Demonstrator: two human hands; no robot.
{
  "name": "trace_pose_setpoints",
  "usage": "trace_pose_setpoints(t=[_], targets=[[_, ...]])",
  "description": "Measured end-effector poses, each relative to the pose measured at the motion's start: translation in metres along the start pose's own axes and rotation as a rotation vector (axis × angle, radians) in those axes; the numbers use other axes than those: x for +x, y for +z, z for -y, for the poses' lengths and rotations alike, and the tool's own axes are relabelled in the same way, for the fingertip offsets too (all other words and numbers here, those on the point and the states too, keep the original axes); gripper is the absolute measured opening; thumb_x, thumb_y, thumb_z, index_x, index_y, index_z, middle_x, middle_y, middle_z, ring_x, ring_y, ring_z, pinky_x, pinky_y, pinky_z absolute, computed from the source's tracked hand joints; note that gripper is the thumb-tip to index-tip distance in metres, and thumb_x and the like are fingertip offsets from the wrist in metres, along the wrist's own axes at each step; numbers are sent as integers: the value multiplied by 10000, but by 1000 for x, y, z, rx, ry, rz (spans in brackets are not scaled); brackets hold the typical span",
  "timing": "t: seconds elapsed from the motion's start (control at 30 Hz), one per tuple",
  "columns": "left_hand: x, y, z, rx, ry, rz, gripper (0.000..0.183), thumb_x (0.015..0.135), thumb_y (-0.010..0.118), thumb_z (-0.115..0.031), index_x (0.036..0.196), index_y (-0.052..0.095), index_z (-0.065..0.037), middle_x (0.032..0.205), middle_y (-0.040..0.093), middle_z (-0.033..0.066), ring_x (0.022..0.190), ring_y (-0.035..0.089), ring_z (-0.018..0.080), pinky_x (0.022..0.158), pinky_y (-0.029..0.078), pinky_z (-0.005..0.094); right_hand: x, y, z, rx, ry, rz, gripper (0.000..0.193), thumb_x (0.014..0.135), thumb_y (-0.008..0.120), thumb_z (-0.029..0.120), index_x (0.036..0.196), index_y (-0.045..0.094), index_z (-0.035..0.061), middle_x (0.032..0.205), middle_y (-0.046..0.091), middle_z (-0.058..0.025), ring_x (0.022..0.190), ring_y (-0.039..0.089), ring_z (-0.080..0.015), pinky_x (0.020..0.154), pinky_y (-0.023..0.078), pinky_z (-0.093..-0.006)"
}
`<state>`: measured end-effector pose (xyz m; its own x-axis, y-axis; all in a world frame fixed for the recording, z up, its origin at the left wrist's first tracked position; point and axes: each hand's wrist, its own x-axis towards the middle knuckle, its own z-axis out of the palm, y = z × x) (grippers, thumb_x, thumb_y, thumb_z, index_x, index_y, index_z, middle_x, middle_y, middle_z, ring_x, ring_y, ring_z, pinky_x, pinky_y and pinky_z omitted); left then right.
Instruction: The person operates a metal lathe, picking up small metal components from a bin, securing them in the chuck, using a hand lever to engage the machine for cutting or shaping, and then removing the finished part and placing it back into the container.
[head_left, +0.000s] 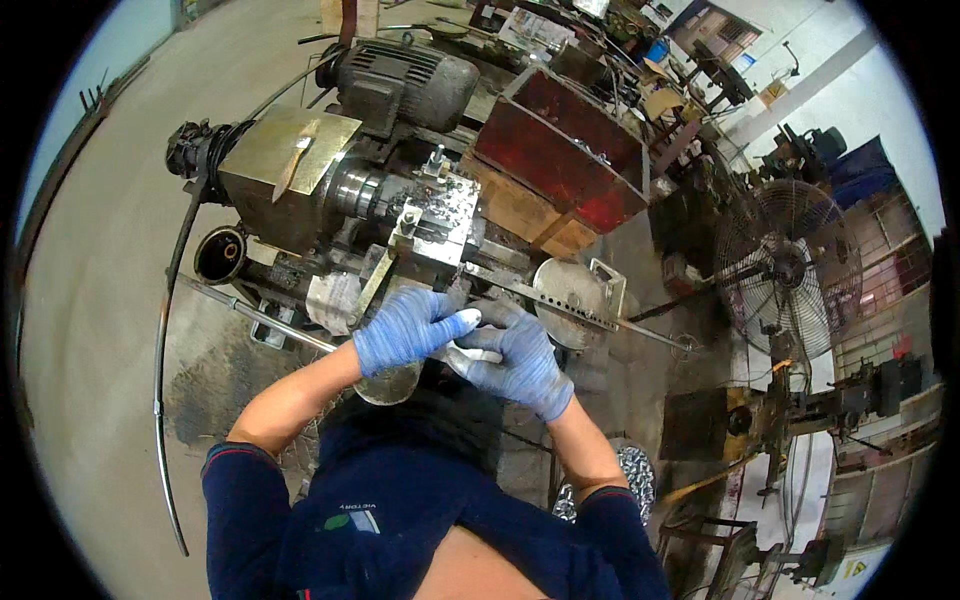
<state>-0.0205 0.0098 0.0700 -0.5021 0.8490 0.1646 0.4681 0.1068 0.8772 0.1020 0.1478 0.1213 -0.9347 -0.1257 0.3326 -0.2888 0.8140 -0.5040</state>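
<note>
Both hands wear blue-grey knit gloves with paler fingertips, and they meet just in front of the machine. My left hand has its fingers closed, thumb stretched toward the other hand. My right hand is curled, its fingertips close to the left thumb. Whatever lies between the fingers is too small or hidden to make out. Right beyond them is a shiny metal block with upright bolts, in line with a spindle. A flat bar with a row of holes runs out to the right of the hands.
A brush lies on the brass-coloured cover plate. Behind it sits a grey motor. A red metal box rests on wood at the back right. Round discs flank the bar, and a caged fan stands further right.
</note>
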Motion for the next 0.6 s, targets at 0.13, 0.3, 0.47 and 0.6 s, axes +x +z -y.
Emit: trace_pose_setpoints(t=[0.13,0.3,0.47,0.6], targets=[[-9,-45,6,50,-95,1,574,886,419,-526,769,629,-5,591,548,160,589,556,288,597,435,390,46,0,1,-34,-43,192,247,707,700,325,796,695,95,1002,611,-135,882,578,-314,751,474,-391],[-71,-151,15,296,-258,-479,502,874,497,-468,857,629,16,655,584,145,630,579,240,612,444,375,121,34,-24,-327,-49,165,337,730,649,419,844,714,109,1026,632,-124,1005,542,-292,860,451,-396],[-196,-233,69,1094,-511,-763,422,899,450,-445,822,619,-66,713,601,169,672,580,354,622,436,422,193,68,-53,-622,150,377,493,709,581,574,811,709,109,865,650,-161,885,592,-306,850,439,-381],[-301,-237,160,876,-784,-831,442,898,450,-454,833,632,-57,674,606,167,608,573,343,593,434,422,204,87,-68,-561,170,334,544,691,581,599,793,697,77,764,648,-164,773,623,-308,764,473,-380]])
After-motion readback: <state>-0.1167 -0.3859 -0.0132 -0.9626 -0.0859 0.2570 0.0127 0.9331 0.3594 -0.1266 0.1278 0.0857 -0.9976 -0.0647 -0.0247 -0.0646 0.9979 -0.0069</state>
